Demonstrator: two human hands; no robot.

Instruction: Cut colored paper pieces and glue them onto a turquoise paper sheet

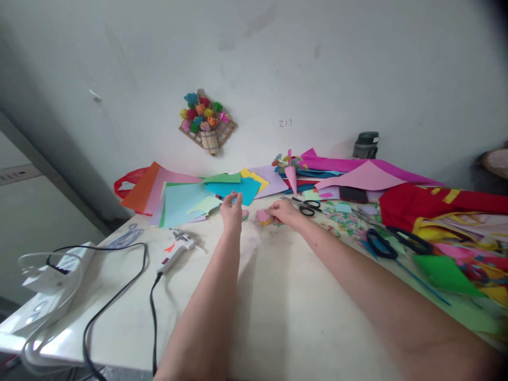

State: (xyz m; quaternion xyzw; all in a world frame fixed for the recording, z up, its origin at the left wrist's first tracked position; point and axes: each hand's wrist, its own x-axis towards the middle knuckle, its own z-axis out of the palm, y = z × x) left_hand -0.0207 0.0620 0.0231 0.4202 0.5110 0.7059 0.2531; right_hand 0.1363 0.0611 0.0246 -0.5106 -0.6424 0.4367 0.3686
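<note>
My right hand (283, 210) is closed, its fingertips pinched on the edge of a small pink paper piece (262, 215) with some yellow at its lower side. My left hand (231, 206) is raised a little to the left of it, with fingers bent and slightly apart; I see nothing between them. Close beside the left wrist is a small pink and green paper piece (245, 214), partly hidden by the hand. Black-handled scissors (307, 206) lie just beyond the right hand. A pink paper cone with small paper flowers (291, 177) leans behind them.
At left lie a glue gun (174, 255) with a black cord and a power strip (75, 264). Coloured paper sheets (184, 201) line the back. Larger scissors (381, 243), paper scraps (345, 222), a phone (353, 194) and a red bag (416, 206) are at right. A dark bottle (365, 145) stands behind.
</note>
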